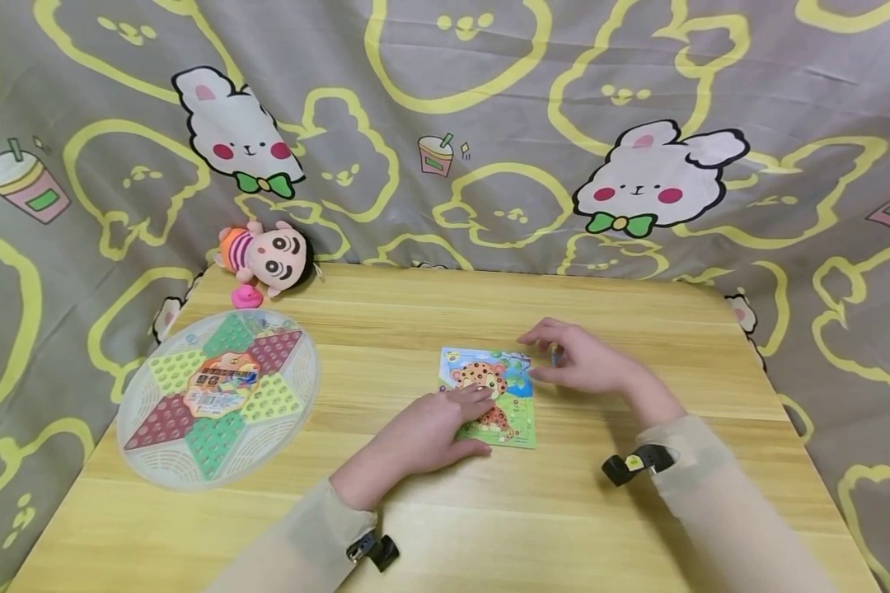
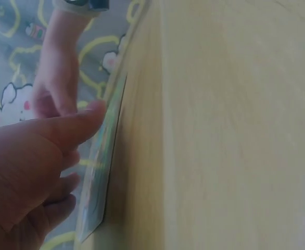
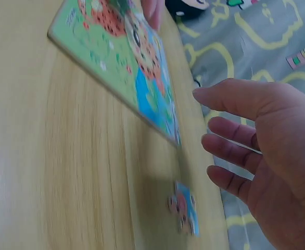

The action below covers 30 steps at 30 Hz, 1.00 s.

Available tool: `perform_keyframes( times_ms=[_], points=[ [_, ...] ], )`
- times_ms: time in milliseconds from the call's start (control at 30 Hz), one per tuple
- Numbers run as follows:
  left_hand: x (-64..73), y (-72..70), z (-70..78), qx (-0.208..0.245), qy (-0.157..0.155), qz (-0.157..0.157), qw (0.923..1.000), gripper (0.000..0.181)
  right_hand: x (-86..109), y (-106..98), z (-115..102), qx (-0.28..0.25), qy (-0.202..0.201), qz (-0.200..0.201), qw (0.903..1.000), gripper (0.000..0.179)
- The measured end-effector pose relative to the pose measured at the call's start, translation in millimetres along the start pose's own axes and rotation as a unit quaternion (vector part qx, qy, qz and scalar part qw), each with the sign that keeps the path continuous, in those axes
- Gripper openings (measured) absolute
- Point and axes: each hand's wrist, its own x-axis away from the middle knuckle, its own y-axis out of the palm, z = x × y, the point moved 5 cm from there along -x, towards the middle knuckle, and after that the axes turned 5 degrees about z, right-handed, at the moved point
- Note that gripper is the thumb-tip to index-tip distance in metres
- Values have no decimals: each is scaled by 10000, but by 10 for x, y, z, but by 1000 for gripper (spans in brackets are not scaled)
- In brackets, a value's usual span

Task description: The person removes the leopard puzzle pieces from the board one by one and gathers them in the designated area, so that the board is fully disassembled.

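Observation:
A picture puzzle board (image 1: 517,424) with a spotted leopard on a green and blue scene lies flat on the table. My left hand (image 1: 433,424) reaches over its left part, relaxed fingers on the leopard, covering some of the picture. Just off the board's upper right corner is my right hand (image 1: 582,360), its thumb and fingers parted. A small loose puzzle piece (image 3: 183,210), blue with spotted orange-pink, shows below that hand in the right wrist view, apart from the fingertips. In the left wrist view, the left thumb (image 2: 85,122) extends over the board's edge.
On the left of the wooden table (image 1: 445,519) lies a round Chinese checkers board (image 1: 307,371). Behind it are a plush doll (image 1: 270,255) and a pink toy duck (image 1: 247,296). A grey patterned curtain (image 1: 519,99) hangs along the back and sides.

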Motion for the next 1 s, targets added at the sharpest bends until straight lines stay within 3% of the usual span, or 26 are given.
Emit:
perform_keyframes(
  times_ms=[367, 1000],
  points=[
    [-49, 75, -40, -187, -35, -193, 9996, 64, -203, 215, -159, -155, -288, -298, 9990, 52],
    [-85, 122, -112, 474, -278, -255, 9982, 64, -338, 449, -87, -345, -224, -382, 9984, 46]
  ],
)
